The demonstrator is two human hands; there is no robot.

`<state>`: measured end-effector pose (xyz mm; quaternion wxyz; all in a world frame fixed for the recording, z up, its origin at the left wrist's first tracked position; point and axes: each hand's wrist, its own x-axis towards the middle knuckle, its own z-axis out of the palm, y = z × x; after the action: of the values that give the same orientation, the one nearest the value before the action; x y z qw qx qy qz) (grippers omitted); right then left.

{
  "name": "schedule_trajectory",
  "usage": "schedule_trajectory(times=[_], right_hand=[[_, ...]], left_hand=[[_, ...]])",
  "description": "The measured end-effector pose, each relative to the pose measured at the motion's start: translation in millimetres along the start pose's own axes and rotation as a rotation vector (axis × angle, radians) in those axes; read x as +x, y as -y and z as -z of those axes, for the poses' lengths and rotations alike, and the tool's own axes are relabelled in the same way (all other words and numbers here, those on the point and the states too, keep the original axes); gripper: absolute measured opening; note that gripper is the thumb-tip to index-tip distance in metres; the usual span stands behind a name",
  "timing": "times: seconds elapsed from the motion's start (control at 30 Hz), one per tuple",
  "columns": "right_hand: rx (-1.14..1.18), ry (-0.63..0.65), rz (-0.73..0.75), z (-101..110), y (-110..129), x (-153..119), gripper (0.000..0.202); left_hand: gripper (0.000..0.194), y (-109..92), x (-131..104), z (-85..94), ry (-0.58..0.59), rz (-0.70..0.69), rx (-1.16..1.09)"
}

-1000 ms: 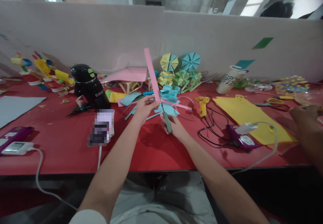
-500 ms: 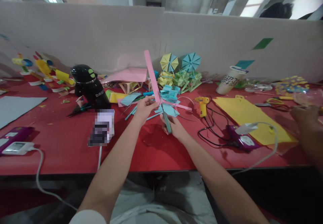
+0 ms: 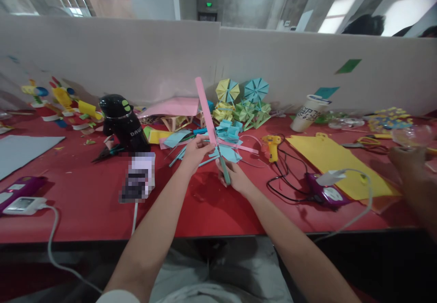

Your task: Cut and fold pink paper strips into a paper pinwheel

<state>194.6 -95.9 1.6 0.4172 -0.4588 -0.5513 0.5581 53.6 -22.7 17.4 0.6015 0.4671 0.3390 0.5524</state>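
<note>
A long pink paper strip (image 3: 205,110) stands up at a slant in the middle of the head view. Its lower end is pinched between the thumb and fingers of my left hand (image 3: 198,151). My right hand (image 3: 235,175) is closed on green-handled scissors (image 3: 224,168), whose blades meet the strip's lower end beside my left fingertips. Much of the handle is hidden by my fingers. Just behind my hands lie blue paper pieces (image 3: 229,132) and another pink strip (image 3: 247,148).
A yellow glue gun (image 3: 272,147) with a black cord lies to the right, near yellow sheets (image 3: 341,166) and a purple power strip (image 3: 327,191). Leftward are a black bottle (image 3: 121,123) and a phone (image 3: 138,177). Another person's hand (image 3: 409,161) is at far right.
The view has tilted up slightly, so the table sits lower in the picture. My hands, the pink strip and the scissors keep nearly the same positions relative to each other.
</note>
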Motion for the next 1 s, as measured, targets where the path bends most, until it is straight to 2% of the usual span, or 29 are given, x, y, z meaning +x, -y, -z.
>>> schedule_trajectory(times=[0.57, 1.0], right_hand=[[-0.034, 0.024, 0.022, 1.3, -1.6, 0.5, 0.053], [-0.016, -0.016, 0.030, 0.6, -5.5, 3.4, 0.054]], left_hand=[[0.044, 0.6, 0.7, 0.9, 0.004, -0.004, -0.009], [0.044, 0.5, 0.7, 1.2, 0.007, -0.004, -0.001]])
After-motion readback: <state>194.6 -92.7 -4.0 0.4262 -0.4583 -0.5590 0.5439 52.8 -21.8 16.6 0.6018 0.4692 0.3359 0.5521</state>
